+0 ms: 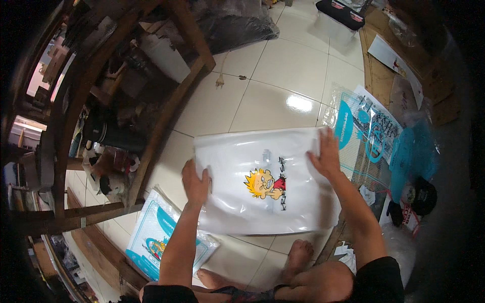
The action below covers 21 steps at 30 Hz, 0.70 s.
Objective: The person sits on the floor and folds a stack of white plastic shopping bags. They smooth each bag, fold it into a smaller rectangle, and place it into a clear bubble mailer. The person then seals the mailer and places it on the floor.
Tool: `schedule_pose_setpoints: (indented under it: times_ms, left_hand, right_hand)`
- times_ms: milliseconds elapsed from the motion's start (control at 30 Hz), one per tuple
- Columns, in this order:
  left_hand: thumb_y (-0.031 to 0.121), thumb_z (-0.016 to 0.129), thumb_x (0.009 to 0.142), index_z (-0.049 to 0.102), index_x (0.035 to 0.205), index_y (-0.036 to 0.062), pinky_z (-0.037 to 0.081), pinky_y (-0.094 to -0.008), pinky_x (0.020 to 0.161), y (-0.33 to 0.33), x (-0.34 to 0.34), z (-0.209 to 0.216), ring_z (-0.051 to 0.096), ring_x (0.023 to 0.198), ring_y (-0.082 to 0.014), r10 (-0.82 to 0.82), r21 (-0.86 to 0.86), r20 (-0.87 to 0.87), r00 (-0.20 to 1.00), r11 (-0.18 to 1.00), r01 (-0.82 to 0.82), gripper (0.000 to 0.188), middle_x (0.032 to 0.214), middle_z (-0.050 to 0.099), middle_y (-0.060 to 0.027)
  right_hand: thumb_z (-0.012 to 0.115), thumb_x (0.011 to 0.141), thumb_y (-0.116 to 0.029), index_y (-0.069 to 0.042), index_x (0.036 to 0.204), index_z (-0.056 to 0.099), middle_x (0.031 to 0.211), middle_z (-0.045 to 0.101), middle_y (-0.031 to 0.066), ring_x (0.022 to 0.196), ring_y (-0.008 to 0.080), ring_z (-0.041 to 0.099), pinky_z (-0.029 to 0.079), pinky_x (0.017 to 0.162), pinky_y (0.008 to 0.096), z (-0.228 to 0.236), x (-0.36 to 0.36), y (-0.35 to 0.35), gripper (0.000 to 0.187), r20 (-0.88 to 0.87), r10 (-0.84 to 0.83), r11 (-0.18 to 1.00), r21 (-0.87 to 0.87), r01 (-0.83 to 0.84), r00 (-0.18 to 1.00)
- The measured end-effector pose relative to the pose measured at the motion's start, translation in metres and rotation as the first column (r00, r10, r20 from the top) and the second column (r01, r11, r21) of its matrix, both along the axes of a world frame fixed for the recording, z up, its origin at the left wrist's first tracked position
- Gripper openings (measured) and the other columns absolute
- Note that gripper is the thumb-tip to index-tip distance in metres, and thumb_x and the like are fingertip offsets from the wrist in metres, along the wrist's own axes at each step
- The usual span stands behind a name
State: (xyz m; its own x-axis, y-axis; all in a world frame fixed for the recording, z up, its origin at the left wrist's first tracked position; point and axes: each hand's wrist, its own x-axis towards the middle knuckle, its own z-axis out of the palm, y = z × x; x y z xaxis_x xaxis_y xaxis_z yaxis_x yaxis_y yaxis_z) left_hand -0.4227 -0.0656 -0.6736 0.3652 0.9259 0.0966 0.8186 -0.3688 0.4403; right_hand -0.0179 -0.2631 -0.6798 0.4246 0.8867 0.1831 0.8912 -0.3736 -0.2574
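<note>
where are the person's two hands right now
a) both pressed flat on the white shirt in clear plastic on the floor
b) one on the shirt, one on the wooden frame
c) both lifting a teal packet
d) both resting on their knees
a: the left hand and the right hand lie palm down on opposite ends of the bagged white shirt, which lies flat on the tiled floor.

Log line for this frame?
left hand: flat on bagged shirt | right hand: flat on its right edge | shirt: on tiled floor
</note>
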Motion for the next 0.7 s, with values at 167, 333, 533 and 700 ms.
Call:
schedule_pose_setpoints:
  times_ms: [167,333,533,700]
  left_hand:
    - [0.044,0.071,0.079,0.047,0.129,-0.0105,0.04,-0.0468,0.105,-0.028,-0.03,0.005,0.048,0.124,-0.0418,0.209,-0.443,-0.199,0.957,0.852,-0.278,0.078,0.134,0.047,-0.0325]
    - [0.044,0.074,0.072,0.049,0.125,-0.0116,0.046,-0.0467,0.099,-0.01,-0.038,-0.015,0.056,0.114,-0.044,0.248,-0.6,-0.129,0.96,0.752,-0.275,0.08,0.12,0.054,-0.0337]
    - [0.039,0.077,0.065,0.048,0.123,-0.0122,0.052,-0.0441,0.092,-0.008,-0.018,-0.031,0.064,0.102,-0.0394,0.315,-0.351,-0.209,0.926,0.86,-0.371,0.083,0.117,0.058,-0.0323]
    - [0.034,0.08,0.069,0.047,0.124,-0.012,0.053,-0.0426,0.091,-0.004,-0.026,-0.005,0.063,0.104,-0.0359,0.355,-0.69,0.141,0.924,0.705,-0.166,0.079,0.117,0.06,-0.0267]
  right_hand:
    - [0.07,0.085,-0.034,0.006,0.132,0.047,0.124,0.057,0.029,0.115,0.0435,0.056,0.046,0.096,0.0458,0.001,-0.006,-0.089,0.066,-0.429,-0.597,0.8,-0.385,0.46,0.678]
    - [0.072,0.083,-0.032,0.005,0.124,0.053,0.11,0.063,0.0262,0.104,0.0377,0.062,0.049,0.091,0.0437,-0.015,-0.014,-0.119,0.058,-0.639,-0.526,0.85,-0.376,0.368,0.561]
    - [0.074,0.082,-0.031,0.006,0.123,0.053,0.124,0.056,0.028,0.114,0.038,0.058,0.047,0.097,0.0433,-0.026,-0.009,-0.117,0.059,-0.688,-0.485,0.871,-0.329,0.364,0.539]
    - [0.073,0.084,-0.025,0.008,0.126,0.05,0.125,0.057,0.0218,0.109,0.0305,0.06,0.049,0.095,0.0392,-0.015,-0.027,-0.117,0.058,-0.846,-0.44,0.851,-0.286,0.441,0.302]
